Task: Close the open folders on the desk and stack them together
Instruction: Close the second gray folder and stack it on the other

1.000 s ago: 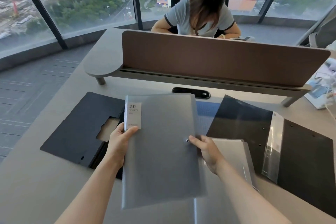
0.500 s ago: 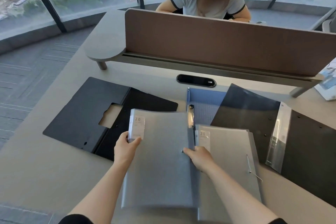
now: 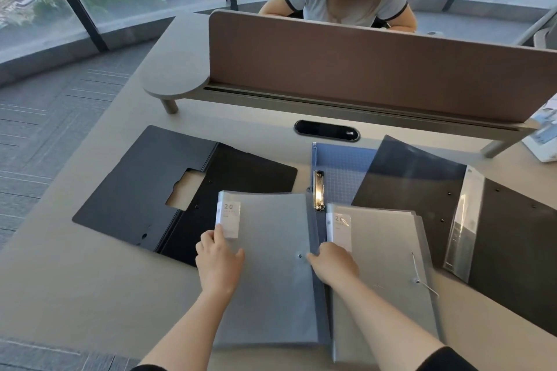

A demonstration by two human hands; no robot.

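Both hands forward, palms down, bare forearms reaching in from below.

The left hand [image 3: 219, 262] lies flat with its fingers pointing away; the right hand [image 3: 333, 262] angles leftward, fingers loosely extended, dark sleeve at the elbow.

Grey folder [image 3: 271, 265]: a second ago you hold it raised and tilted above the desk [image 3: 90, 280]; now it lies flat, closed, over the blue clipboard folder [image 3: 343, 172], just left of the second grey folder [image 3: 388, 274].
Left hand [image 3: 218, 262]: it gripped the folder's left edge by the white label [image 3: 228, 220]; now it rests on the cover just below that label.
Right hand [image 3: 333, 263]: it held the right edge in the air; now its fingers lie at that edge beside the button.
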